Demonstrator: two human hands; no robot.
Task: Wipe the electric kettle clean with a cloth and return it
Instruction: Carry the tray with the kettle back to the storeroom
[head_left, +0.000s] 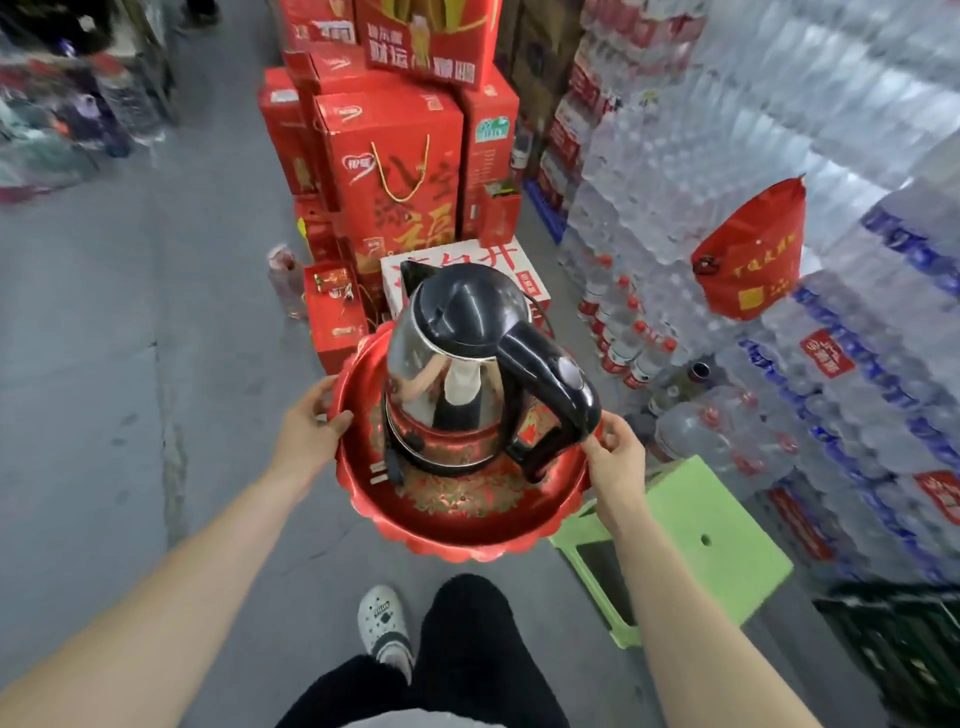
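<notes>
Above a grey concrete floor (104, 338), in the middle of the scene, both hands hold a round red tray (457, 512) by its scalloped rim. The left hand (311, 423) grips the left edge, thumb curled over the top of the rim and fingers underneath. The right hand (615, 449) pinches the right edge, thumb and fingers closed on the rim just beside the kettle's handle.

The electric kettle (457, 364) stands upright on the tray, towards its far side. Its body is shiny steel, its lid black and closed, with the spout pointing away to the far left and the black handle curving down on the near right. A black cord with a plug (392, 462) lies on the tray at the kettle's near left.

Just right of the tray, lower down, stands a green plastic stool (696, 540). Beyond the tray, red gift boxes (389, 171) are stacked, with a white carton (530, 278) right behind the kettle. Along the right side rise tall stacks of shrink-wrapped bottled water (727, 130), with a red bag (753, 254) resting on them. Near the bottom edge show dark trousers and a white clog (384, 623).
</notes>
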